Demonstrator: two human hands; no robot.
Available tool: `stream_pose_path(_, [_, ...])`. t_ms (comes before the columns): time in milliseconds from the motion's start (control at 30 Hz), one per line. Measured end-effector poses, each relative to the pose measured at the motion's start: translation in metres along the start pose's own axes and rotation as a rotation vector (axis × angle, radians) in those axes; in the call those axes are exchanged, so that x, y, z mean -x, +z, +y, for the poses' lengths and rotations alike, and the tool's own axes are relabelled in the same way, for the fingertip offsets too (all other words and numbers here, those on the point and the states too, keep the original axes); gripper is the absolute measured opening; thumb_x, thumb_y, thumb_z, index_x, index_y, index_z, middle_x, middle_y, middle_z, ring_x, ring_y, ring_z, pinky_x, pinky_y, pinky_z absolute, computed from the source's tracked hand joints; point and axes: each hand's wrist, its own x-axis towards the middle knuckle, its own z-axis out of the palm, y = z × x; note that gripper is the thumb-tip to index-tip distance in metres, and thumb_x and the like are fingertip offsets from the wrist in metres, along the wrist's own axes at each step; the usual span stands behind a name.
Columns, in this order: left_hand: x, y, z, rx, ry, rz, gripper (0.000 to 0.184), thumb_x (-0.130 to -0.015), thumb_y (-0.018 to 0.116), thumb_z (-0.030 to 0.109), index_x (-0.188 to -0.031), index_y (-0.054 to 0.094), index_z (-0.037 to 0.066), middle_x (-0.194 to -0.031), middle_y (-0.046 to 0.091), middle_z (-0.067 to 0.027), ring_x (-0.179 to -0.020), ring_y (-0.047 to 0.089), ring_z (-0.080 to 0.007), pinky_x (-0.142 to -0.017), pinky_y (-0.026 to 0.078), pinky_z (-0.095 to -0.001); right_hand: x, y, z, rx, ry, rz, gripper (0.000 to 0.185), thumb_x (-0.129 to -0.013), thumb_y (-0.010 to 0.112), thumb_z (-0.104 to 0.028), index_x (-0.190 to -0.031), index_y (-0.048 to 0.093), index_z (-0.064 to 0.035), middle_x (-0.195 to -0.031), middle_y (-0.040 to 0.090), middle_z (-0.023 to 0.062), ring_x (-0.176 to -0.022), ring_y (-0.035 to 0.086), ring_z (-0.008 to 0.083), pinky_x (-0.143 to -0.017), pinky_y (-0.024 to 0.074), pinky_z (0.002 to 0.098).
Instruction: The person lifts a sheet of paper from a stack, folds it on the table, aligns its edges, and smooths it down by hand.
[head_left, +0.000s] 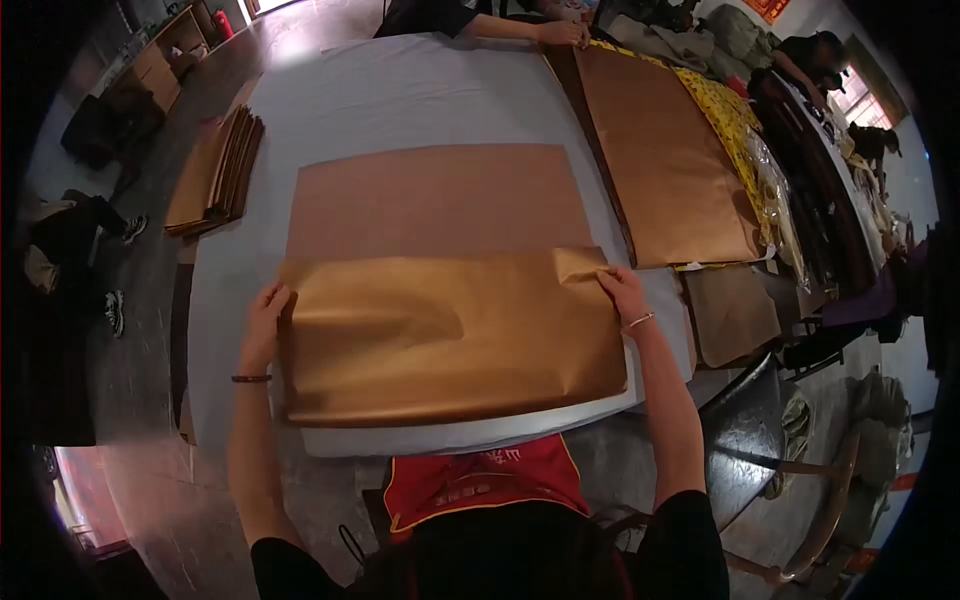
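A shiny golden-brown sheet [450, 335] lies across the near part of the table, its surface creased and slightly bulging. Beyond its far edge, a flat pinkish-brown sheet area [435, 200] extends up the table; whether both are one folded sheet I cannot tell. My left hand [266, 318] pinches the golden sheet's left edge near the far corner. At the far right corner, my right hand [622, 292] grips the same sheet, with a small fold raised beside the fingers.
White cloth [400, 95] covers the table. A stack of folded brown sheets [218, 170] sits on the left edge, and large brown sheets [665, 160] lie at the right. Another person's hand [565, 35] touches their far end. A dark chair [745, 440] stands near right.
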Motion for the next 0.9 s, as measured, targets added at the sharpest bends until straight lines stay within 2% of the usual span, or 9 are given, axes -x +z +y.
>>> stream_pose_path(67, [0.015,-0.017,-0.005,0.131,-0.054,-0.035,0.029,-0.093,0.053,0.021,-0.112,0.055,0.000,-0.093,0.057,0.0011,-0.085,0.051,-0.0081,-0.075,0.041,-0.0224,0.011,0.011,-0.007,-0.099,0.023,-0.028,0.021,-0.088,0.058,-0.019,-0.100,0.059,-0.0015,-0.083,0.061,0.0014,-0.074,0.057,0.0096,-0.068,0.0480,0.0253])
stream_pose_path(100, [0.015,-0.025,-0.019,0.142,-0.045,-0.114,0.034,-0.093,0.053,0.022,-0.119,0.052,-0.001,-0.100,0.058,-0.0002,-0.091,0.053,-0.0094,-0.080,0.042,-0.0226,-0.007,-0.006,0.010,0.280,-0.128,0.006,0.019,-0.087,0.057,-0.017,-0.097,0.060,-0.0007,-0.080,0.061,0.0025,-0.073,0.056,0.0090,-0.065,0.0467,0.0252])
stream_pose_path(200, [0.056,-0.005,0.009,0.315,0.023,-0.201,0.040,-0.090,0.054,0.018,-0.123,0.048,-0.003,-0.116,0.056,-0.0064,-0.104,0.053,-0.0130,-0.088,0.042,-0.0243,0.017,0.009,-0.001,0.045,-0.221,0.069,0.022,-0.083,0.059,-0.020,-0.090,0.062,0.0003,-0.078,0.060,0.0027,-0.073,0.054,0.0100,-0.065,0.0454,0.0261])
stream_pose_path(233, [0.056,-0.013,-0.002,0.260,-0.029,-0.202,0.047,-0.090,0.054,0.019,-0.129,0.043,-0.006,-0.124,0.053,-0.0115,-0.111,0.053,-0.0193,-0.091,0.041,-0.0296,-0.007,-0.001,0.020,0.274,-0.177,0.170,0.023,-0.083,0.059,-0.022,-0.088,0.061,0.0007,-0.081,0.062,0.0035,-0.075,0.056,0.0103,-0.067,0.0461,0.0268])
stream_pose_path(267, [0.063,-0.014,-0.002,0.295,-0.118,-0.166,0.046,-0.086,0.056,0.011,-0.129,0.043,-0.001,-0.113,0.056,-0.0061,-0.100,0.055,-0.0152,-0.085,0.043,-0.0266,-0.003,-0.002,0.007,0.387,-0.114,0.128,0.022,-0.086,0.058,-0.022,-0.092,0.060,-0.0006,-0.080,0.062,0.0039,-0.076,0.057,0.0107,-0.068,0.0469,0.0260])
stream_pose_path(433, [0.092,-0.002,0.005,0.115,-0.221,-0.153,0.046,-0.086,0.056,0.012,-0.127,0.044,-0.001,-0.110,0.056,-0.0061,-0.097,0.054,-0.0155,-0.084,0.043,-0.0276,-0.006,0.003,0.014,0.048,-0.109,0.008,0.030,-0.088,0.057,-0.028,-0.098,0.056,0.0005,-0.079,0.060,0.0024,-0.077,0.056,0.0114,-0.069,0.0453,0.0283])
stream_pose_path(633, [0.104,0.004,0.013,0.061,-0.251,-0.132,0.045,-0.085,0.057,0.014,-0.126,0.045,-0.001,-0.106,0.057,-0.0061,-0.094,0.054,-0.0158,-0.082,0.043,-0.0288,-0.028,-0.003,0.039,0.381,-0.276,0.121,0.039,-0.087,0.057,-0.035,-0.098,0.058,0.0019,-0.081,0.058,0.0082,-0.075,0.054,0.0163,-0.067,0.0439,0.0333])
stream_pose_path(667, [0.108,0.005,0.013,0.057,-0.256,-0.129,0.045,-0.085,0.057,0.014,-0.126,0.046,-0.001,-0.105,0.057,-0.0061,-0.093,0.054,-0.0159,-0.082,0.043,-0.0290,-0.029,-0.004,0.037,0.323,-0.232,0.081,0.027,-0.089,0.058,-0.027,-0.097,0.058,-0.0017,-0.082,0.059,0.0034,-0.073,0.054,0.0098,-0.064,0.0451,0.0253])
stream_pose_path(900, [0.133,0.003,0.001,0.007,-0.291,-0.078,0.045,-0.084,0.059,0.015,-0.124,0.047,-0.001,-0.101,0.057,-0.0060,-0.089,0.054,-0.0163,-0.079,0.043,-0.0305,-0.013,0.005,0.021,0.319,-0.139,0.111,0.026,-0.091,0.054,-0.025,-0.101,0.058,-0.0017,-0.082,0.060,0.0030,-0.073,0.056,0.0105,-0.064,0.0467,0.0269])
